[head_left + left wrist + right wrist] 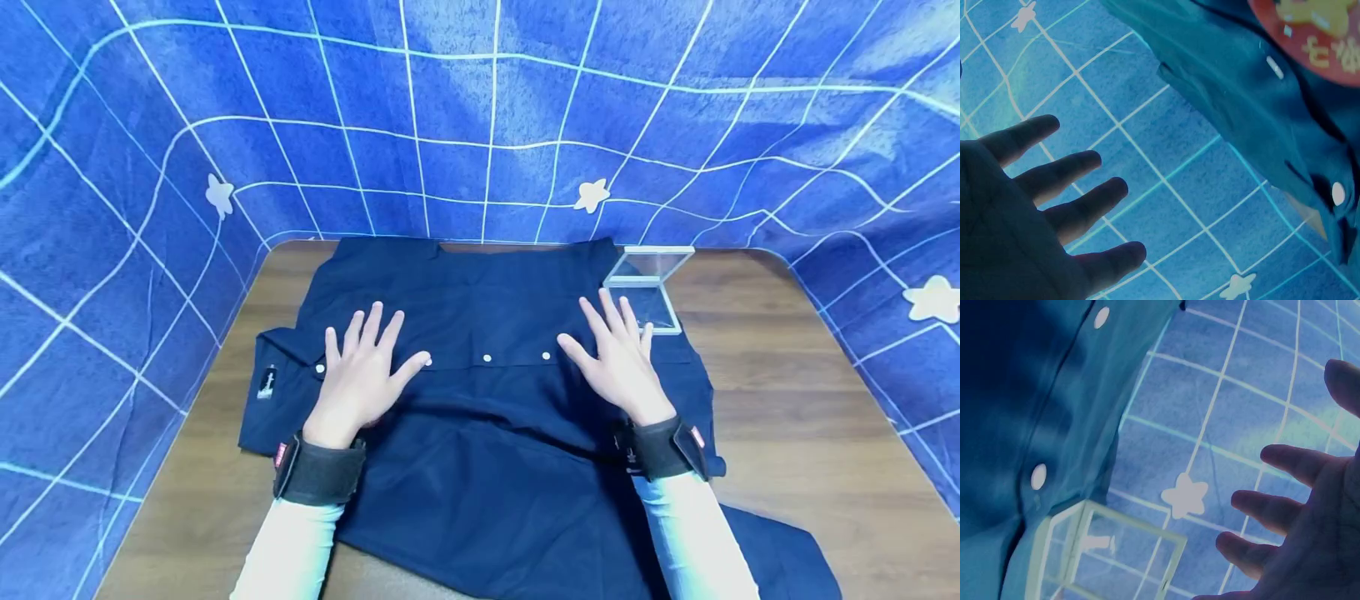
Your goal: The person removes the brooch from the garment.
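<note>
wood table [787, 400] | one navy shirt [487, 433] | one clear box [648, 287] | left hand [360, 379], right hand [618, 362]: fingers spread flat on shirt

Head view bright, edges bowed; wrist views dim, blue-tinted.

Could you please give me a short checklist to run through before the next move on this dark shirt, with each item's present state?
1. Left hand flat on the navy shirt, fingers spread, no grip: ok.
2. Right hand flat on the shirt, fingers straight: ok.
3. Row of white buttons in sight between the hands: ok.
4. Shirt lying smooth: not ok, a fold runs across the middle and the lower edge is rumpled.
5. Clear box out of the cloth's way: not ok, it sits right at the shirt's far right corner, close to the right hand's fingertips.
6. Shirt wholly on the wooden table: cannot tell, the near edge runs out of view.
</note>
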`<move>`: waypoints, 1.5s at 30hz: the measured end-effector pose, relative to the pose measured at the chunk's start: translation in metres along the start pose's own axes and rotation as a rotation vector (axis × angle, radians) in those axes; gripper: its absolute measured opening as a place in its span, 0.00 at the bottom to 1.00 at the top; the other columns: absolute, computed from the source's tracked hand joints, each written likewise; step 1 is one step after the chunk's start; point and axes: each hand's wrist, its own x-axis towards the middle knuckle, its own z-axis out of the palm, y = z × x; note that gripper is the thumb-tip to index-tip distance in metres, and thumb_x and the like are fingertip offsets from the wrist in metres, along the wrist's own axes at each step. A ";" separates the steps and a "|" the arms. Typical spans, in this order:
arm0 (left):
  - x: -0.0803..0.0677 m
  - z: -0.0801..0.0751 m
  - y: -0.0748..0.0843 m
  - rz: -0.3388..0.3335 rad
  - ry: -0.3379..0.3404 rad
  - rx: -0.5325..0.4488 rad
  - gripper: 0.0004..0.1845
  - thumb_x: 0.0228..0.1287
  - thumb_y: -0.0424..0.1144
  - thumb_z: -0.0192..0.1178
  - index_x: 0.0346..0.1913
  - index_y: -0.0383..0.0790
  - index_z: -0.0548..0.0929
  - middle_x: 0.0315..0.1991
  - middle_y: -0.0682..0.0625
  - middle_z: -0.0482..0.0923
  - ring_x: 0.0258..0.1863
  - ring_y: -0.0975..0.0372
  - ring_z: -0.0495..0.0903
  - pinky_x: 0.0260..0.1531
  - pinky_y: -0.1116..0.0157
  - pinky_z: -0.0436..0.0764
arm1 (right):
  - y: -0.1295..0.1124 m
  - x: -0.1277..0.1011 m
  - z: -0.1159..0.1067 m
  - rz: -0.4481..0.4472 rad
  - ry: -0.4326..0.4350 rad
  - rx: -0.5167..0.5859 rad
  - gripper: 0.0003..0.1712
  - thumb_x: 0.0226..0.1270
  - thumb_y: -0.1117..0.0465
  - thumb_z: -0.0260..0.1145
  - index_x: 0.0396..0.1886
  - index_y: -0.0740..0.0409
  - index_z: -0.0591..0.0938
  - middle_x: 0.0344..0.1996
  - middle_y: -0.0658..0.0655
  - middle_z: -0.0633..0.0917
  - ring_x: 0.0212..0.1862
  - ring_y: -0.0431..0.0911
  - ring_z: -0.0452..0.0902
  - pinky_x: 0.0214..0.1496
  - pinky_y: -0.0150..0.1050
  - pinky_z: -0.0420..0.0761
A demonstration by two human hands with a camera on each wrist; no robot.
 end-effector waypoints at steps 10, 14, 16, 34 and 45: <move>-0.016 -0.008 -0.017 -0.049 -0.010 0.080 0.42 0.69 0.65 0.49 0.76 0.41 0.58 0.77 0.36 0.49 0.77 0.39 0.46 0.70 0.32 0.41 | -0.033 0.012 0.029 -0.140 -0.077 0.025 0.41 0.70 0.39 0.58 0.75 0.56 0.63 0.76 0.63 0.58 0.79 0.61 0.45 0.76 0.64 0.48; -0.029 -0.009 -0.026 -0.068 -0.008 0.134 0.41 0.68 0.64 0.51 0.74 0.40 0.62 0.75 0.34 0.55 0.75 0.39 0.51 0.69 0.32 0.45 | -0.046 0.014 0.043 -0.197 -0.127 0.038 0.41 0.70 0.38 0.58 0.74 0.57 0.65 0.74 0.64 0.62 0.77 0.62 0.51 0.77 0.58 0.54; -0.036 -0.009 -0.030 -0.081 -0.007 0.152 0.40 0.68 0.63 0.52 0.73 0.39 0.64 0.74 0.34 0.57 0.75 0.39 0.53 0.69 0.32 0.47 | -0.053 0.015 0.047 -0.215 -0.157 0.044 0.41 0.69 0.37 0.58 0.73 0.55 0.66 0.74 0.62 0.63 0.77 0.61 0.52 0.75 0.60 0.56; -0.061 -0.002 -0.028 -0.031 0.021 0.161 0.34 0.67 0.59 0.56 0.66 0.37 0.75 0.60 0.34 0.76 0.60 0.40 0.75 0.58 0.39 0.71 | -0.103 0.008 0.070 -0.408 -0.279 -0.017 0.34 0.69 0.37 0.58 0.65 0.54 0.77 0.68 0.58 0.73 0.70 0.54 0.67 0.68 0.54 0.72; -0.065 0.012 -0.007 0.058 -0.037 0.162 0.28 0.65 0.55 0.61 0.59 0.36 0.80 0.52 0.37 0.81 0.51 0.45 0.81 0.46 0.45 0.79 | -0.120 0.001 0.088 -0.515 -0.287 -0.019 0.27 0.67 0.46 0.65 0.60 0.56 0.80 0.59 0.60 0.81 0.59 0.54 0.79 0.58 0.52 0.80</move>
